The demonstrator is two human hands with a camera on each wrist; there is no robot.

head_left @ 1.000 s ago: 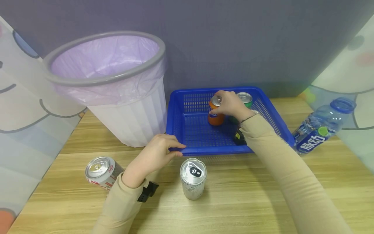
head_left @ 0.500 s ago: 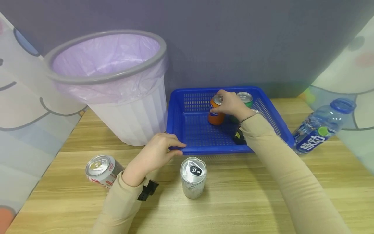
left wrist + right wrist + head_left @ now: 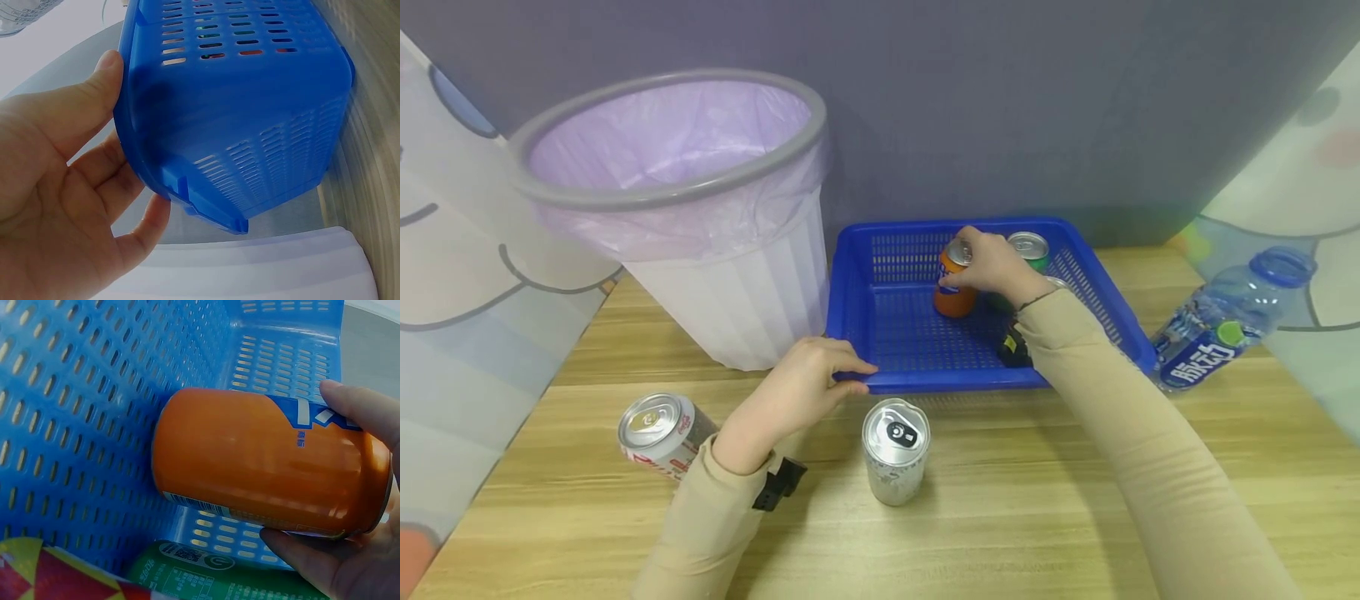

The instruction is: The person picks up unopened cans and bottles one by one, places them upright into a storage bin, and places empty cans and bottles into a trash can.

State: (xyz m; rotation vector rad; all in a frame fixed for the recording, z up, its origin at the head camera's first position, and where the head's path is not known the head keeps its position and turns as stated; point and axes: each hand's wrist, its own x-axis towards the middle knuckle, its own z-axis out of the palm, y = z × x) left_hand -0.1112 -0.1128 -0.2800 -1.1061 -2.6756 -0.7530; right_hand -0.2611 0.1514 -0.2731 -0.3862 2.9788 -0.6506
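Note:
An orange soda can (image 3: 953,302) stands upright inside the blue plastic basket (image 3: 955,381). My right hand (image 3: 996,265) grips it near the top; in the right wrist view the thumb and fingers (image 3: 359,406) close round its upper end, and its base is at the basket floor. At the basket's front left corner, my left hand (image 3: 808,379) pinches the rim, the thumb (image 3: 109,75) on one side in the left wrist view. Beside the orange can is a green can (image 3: 206,565), and a red and yellow can (image 3: 56,572) lies closest to the right wrist camera.
A silver-white can (image 3: 895,454) stands before the basket. Another can (image 3: 662,437), white with red lettering, is left of my left forearm. A tall lined bin (image 3: 737,283) stands behind my left hand, and a blue-capped plastic bottle (image 3: 1225,325) leans at the right.
Both hands keep their holds on the orange can and the basket rim. The view shifts very slightly; nothing else visibly moves.

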